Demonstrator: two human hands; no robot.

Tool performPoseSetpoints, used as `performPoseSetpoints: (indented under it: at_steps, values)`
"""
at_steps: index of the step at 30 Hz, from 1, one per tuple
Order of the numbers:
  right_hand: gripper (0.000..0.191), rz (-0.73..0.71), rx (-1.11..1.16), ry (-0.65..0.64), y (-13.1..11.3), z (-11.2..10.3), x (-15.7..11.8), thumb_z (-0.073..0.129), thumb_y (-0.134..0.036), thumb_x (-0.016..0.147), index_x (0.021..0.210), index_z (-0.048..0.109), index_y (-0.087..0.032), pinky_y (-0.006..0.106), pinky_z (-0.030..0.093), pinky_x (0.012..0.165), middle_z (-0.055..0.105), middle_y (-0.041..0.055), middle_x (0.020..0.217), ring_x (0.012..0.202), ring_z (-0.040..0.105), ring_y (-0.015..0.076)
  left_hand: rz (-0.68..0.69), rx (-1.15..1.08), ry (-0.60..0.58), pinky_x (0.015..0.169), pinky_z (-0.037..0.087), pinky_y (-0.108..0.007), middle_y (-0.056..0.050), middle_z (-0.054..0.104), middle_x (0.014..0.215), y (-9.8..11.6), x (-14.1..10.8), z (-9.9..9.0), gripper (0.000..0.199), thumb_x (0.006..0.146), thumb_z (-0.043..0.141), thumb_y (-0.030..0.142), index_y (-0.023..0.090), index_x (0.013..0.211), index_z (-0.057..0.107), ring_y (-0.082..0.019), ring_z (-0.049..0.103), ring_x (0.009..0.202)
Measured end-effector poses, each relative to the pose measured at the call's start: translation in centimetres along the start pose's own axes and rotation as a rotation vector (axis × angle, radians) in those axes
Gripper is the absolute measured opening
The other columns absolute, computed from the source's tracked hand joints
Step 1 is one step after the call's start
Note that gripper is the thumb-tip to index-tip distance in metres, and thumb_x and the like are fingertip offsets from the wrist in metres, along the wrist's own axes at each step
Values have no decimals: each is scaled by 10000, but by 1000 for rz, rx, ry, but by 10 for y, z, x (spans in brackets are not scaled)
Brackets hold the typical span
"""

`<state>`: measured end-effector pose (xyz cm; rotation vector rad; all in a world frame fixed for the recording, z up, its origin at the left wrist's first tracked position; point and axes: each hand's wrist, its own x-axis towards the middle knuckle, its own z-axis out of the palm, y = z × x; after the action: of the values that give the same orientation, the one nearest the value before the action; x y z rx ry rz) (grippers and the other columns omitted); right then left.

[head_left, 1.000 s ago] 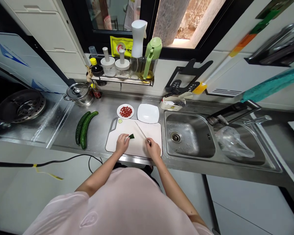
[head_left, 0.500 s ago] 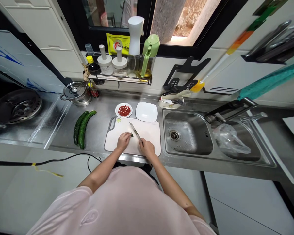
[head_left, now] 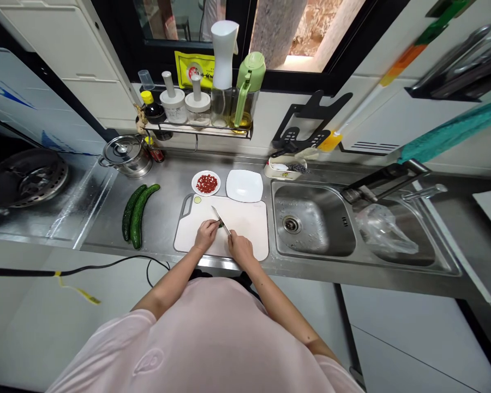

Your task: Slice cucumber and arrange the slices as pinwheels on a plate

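Steadying a small green piece [head_left: 221, 224] on the cutting board [head_left: 249, 218] by the bench's [head_left: 102, 224] front edge, the left hand's [head_left: 207, 234] fingers pinch it, seemingly against slipping beneath the knife [head_left: 216, 212] gripped in the right hand's [head_left: 241, 249] fingers.

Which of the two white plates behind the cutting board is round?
The left one, the round plate holding small red pieces; the other plate, just to its right, is squarish with rounded corners.

Bench [head_left: 166, 229]: stainless steel, sink [head_left: 315, 218] set in right
Front edge: white cutting board [head_left: 245, 224], just inside
Left of board: two cucumbers [head_left: 136, 218], side by side
Behind board: dish [head_left: 195, 184] of red pieces, white plate [head_left: 244, 185]
Back edge: lidded pot [head_left: 126, 158], caddy [head_left: 282, 173]
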<state>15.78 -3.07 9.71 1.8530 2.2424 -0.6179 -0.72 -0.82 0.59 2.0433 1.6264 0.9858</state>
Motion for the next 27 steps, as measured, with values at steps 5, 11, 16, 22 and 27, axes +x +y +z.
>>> performPoseSetpoints:
  at_steps: [5, 11, 16, 22, 27]
  values:
    - [310, 16, 2, -31, -2, -4, 0, 236, -313, 974, 1166, 442, -182, 275, 377, 692, 659, 94, 883, 825, 629, 207, 51, 8, 31, 874, 468, -329, -69, 609, 1010, -2, 0, 2, 276, 908, 425, 239, 240, 1099, 625, -165, 552, 975]
    - [302, 13, 2, -50, -3, -6, -2, 237, -306, 976, 1172, 432, -185, 276, 381, 702, 658, 98, 895, 841, 629, 207, 94, 16, 72, 842, 475, -334, -73, 604, 983, -4, 0, 4, 253, 903, 442, 228, 221, 1072, 630, -170, 549, 941]
    - [313, 8, 3, -38, -2, -3, -2, 225, -313, 977, 1176, 435, -192, 280, 381, 697, 662, 94, 892, 831, 630, 213, 102, 30, 75, 840, 473, -334, -73, 602, 979, -4, 0, 4, 251, 905, 439, 228, 224, 1073, 626, -170, 550, 944]
    - [306, 11, -2, -43, -3, -3, -2, 229, -313, 977, 1160, 440, -189, 275, 380, 694, 658, 96, 887, 823, 628, 206, 102, 30, 67, 836, 473, -330, -72, 602, 976, -4, 0, 4, 250, 906, 439, 232, 220, 1072, 626, -167, 549, 943]
    - [292, 10, -15, -75, -4, -5, -3, 233, -281, 976, 1153, 440, -175, 272, 381, 694, 654, 113, 898, 826, 626, 200, 103, 20, 66, 828, 476, -333, -74, 602, 975, -3, 0, 3, 255, 909, 431, 237, 219, 1071, 627, -171, 549, 940]
